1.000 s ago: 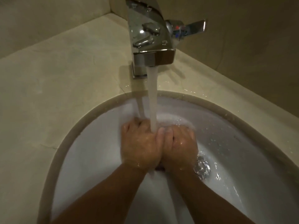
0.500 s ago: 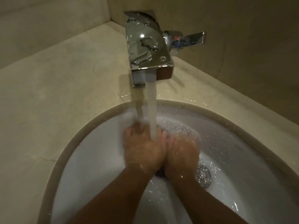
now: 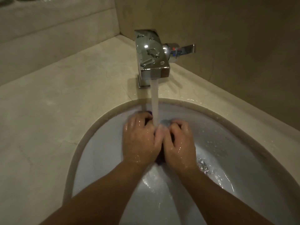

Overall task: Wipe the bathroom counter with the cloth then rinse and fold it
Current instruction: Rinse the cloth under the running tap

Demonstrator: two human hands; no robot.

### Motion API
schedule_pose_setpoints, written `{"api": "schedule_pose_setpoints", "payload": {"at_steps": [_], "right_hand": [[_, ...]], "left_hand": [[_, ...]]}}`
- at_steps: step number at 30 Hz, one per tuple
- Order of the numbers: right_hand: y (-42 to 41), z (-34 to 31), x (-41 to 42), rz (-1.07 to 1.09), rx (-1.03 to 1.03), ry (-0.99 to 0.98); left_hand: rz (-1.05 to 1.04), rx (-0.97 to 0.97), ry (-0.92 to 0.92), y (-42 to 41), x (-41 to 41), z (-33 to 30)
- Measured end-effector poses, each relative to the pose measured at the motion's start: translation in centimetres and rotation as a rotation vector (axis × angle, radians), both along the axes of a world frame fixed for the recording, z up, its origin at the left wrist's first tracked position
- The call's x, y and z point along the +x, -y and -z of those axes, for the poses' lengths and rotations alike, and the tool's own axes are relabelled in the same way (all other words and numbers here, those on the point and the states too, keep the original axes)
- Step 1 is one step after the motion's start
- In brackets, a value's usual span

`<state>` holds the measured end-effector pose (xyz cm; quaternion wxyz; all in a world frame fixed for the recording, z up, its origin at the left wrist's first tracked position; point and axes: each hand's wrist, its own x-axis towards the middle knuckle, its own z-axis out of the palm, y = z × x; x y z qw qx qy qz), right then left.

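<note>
**Desk:** What does the frame show?

**Photographer:** A person's left hand and right hand, pressed side by side and curled tight around a dark purple cloth, work it under the stream from a chrome faucet. The cloth is bunched between the palms over the white sink; only slivers of it show.

**Desk:** Where does that leave the job?

**Photographer:** Mid-rinse, by the look of it. The counter is bare, with droplets near the basin rim behind the faucet, so the wiping appears done, though that cannot be confirmed. Wringing, shutting the lever handle and folding are left.

**Desk:** And the setting?

**Photographer:** Beige stone counter tucked into a corner of matching walls, dimly lit. Water pools around the drain.
</note>
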<state>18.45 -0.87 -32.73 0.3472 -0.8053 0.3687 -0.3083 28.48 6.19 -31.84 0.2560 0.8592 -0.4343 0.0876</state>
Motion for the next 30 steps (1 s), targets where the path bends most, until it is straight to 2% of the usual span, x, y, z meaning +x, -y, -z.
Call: {"api": "schedule_pose_setpoints", "payload": {"at_steps": [4, 7, 10, 12, 14, 16, 20, 24, 27, 30], "right_hand": [[-0.2, 2.3, -0.4, 0.008, -0.064, -0.097], [0.4, 3.0, -0.2, -0.068, -0.222, -0.242], [0.6, 3.9, 0.2, 0.043, -0.347, -0.199], [0.7, 4.0, 0.7, 0.080, -0.366, -0.207], [1.0, 4.0, 1.0, 0.073, -0.376, -0.350], [1.4, 3.6, 1.4, 0.084, -0.379, -0.435], [1.2, 2.1, 1.8, 0.124, -0.497, -0.311], [1.4, 1.8, 2.0, 0.059, -0.349, -0.333], [1.7, 3.2, 1.5, -0.027, -0.225, -0.589], [1.8, 3.6, 0.8, -0.082, -0.192, -0.621]], "left_hand": [[-0.012, 0.219, -0.026, 0.0, -1.0, 1.0], [0.035, 0.343, 0.031, 0.1, -0.5, 1.1], [0.032, 0.478, 0.010, 0.5, -0.4, 1.0], [0.011, 0.413, -0.047, 0.8, -0.5, 1.0], [-0.012, 0.255, -0.123, 1.0, -0.4, 1.3], [-0.052, 0.219, -0.131, 1.4, -0.5, 1.9], [-0.106, 0.242, -0.201, 2.0, -0.3, 2.6], [-0.077, 0.321, -0.196, 2.1, 0.0, 3.1], [-0.076, 0.307, -0.202, 2.5, -0.3, 2.5], [-0.079, 0.220, -0.214, 2.4, -0.7, 1.1]]}}
